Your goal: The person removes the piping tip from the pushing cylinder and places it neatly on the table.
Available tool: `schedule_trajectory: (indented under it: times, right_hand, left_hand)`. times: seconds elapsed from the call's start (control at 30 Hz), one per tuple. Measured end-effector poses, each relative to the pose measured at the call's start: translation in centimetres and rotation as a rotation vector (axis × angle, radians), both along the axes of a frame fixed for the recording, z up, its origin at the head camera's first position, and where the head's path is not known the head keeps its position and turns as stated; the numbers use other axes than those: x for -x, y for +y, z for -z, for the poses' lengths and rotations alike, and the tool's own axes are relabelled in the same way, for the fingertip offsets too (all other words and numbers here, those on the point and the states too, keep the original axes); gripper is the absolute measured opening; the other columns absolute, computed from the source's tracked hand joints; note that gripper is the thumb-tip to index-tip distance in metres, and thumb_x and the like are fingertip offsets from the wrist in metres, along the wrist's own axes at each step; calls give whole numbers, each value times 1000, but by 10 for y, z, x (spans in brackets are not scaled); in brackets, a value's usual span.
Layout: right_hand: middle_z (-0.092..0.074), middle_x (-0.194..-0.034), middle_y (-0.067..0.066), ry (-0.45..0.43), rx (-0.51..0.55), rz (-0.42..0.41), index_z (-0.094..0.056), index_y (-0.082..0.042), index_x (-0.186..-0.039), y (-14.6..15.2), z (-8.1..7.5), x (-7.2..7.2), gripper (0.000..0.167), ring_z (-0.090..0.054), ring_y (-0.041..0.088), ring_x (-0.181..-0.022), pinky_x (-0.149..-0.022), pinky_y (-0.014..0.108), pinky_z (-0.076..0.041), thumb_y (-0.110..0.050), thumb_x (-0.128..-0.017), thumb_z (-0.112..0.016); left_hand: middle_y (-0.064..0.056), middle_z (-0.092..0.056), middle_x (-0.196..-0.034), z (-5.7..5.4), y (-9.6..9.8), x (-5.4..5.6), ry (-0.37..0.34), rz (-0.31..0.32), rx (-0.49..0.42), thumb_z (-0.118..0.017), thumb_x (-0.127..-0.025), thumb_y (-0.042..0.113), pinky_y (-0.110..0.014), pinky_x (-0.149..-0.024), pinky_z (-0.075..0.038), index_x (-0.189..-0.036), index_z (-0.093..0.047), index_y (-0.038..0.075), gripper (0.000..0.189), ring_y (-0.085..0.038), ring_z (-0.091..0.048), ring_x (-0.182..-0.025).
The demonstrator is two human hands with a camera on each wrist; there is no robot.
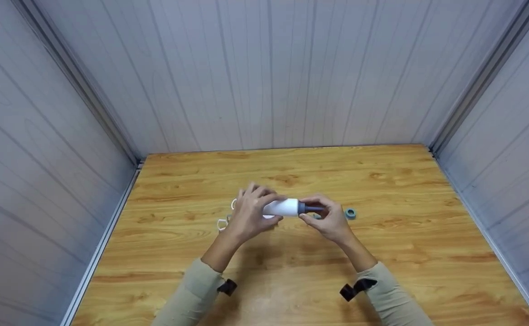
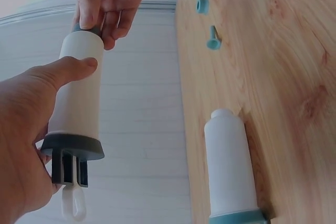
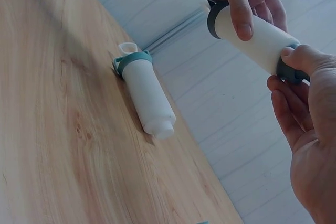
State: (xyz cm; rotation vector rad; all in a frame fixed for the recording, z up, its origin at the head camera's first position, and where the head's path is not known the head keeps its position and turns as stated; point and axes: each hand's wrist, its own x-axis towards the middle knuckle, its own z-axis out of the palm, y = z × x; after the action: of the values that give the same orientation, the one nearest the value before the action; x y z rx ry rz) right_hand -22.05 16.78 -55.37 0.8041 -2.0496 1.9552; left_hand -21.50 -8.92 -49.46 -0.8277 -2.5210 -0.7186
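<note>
A white icing syringe (image 1: pixel 286 207) with dark grey end parts is held above the wooden table, lying across between both hands. My left hand (image 1: pixel 252 212) grips its white barrel, thumb along the side. At the far end my right hand (image 1: pixel 330 219) pinches the dark grey nozzle piece (image 3: pixel 290 72), fingers and thumb around it. In the left wrist view, a dark flanged collar (image 2: pixel 72 146) and a pale loop handle (image 2: pixel 76 203) show at the other end. A second white syringe (image 3: pixel 147 95) with a teal collar (image 3: pixel 131 62) lies on the table.
A teal ring (image 1: pixel 350 213) lies on the table just right of my right hand. Near it is a small teal nozzle (image 2: pixel 213 40). White panel walls stand behind the table (image 1: pixel 291 167) and at both sides.
</note>
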Motion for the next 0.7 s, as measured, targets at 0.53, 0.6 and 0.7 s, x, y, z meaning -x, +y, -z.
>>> schedule_trajectory:
  times: [0.53, 0.6, 0.7]
  right_hand:
    - [-76, -124, -12, -4, 26, -25, -69, 19, -126, 10, -4, 1, 34, -78, 6, -112, -95, 24, -67, 20, -92, -76]
    - [-76, -123, -12, -6, 29, -30, -69, 20, -125, 10, -4, 0, 34, -78, 6, -111, -94, 24, -68, 21, -92, -76]
    - [-77, -123, -13, -10, 28, -44, -69, 20, -124, 10, -4, -1, 34, -79, 6, -110, -94, 23, -68, 21, -91, -76]
  left_hand:
    - [-7, -81, -134, 7, -25, 7, 104, 170, -24, -104, -81, 30, -56, -103, -63, -138, -79, 20, 63, -33, -75, -129]
    - [-6, -81, -132, 10, -27, 8, 137, 186, -28, -104, -81, 30, -53, -99, -65, -137, -79, 20, 62, -30, -77, -124]
    - [-5, -82, -126, 12, -29, 7, 167, 205, -29, -103, -83, 29, -47, -90, -67, -133, -81, 20, 56, -26, -80, -114]
